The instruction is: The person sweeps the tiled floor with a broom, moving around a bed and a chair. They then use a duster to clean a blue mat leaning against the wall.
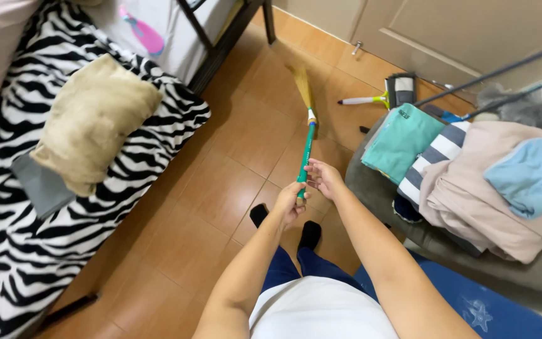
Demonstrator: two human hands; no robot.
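Green-handled, the broom [307,147] slants out over the brown tiled floor [221,188], its straw head resting near the bed frame. The left hand [290,202] has its grip closed around the handle's near end; the right hand [324,177] closes on the handle just above it. A zebra-striped bed [7,251] with a tan pillow [92,119] lies left, folded clothes [472,176] right.

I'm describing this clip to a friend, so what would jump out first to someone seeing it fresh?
First, the broom at centre: both hands grip its green handle, left hand low, right hand just above, bristles on the brown tiled floor. Next, the zebra-striped bedcover filling the left side, with a beige pillow on it. On the right, a pile of folded clothes sits on a grey seat.
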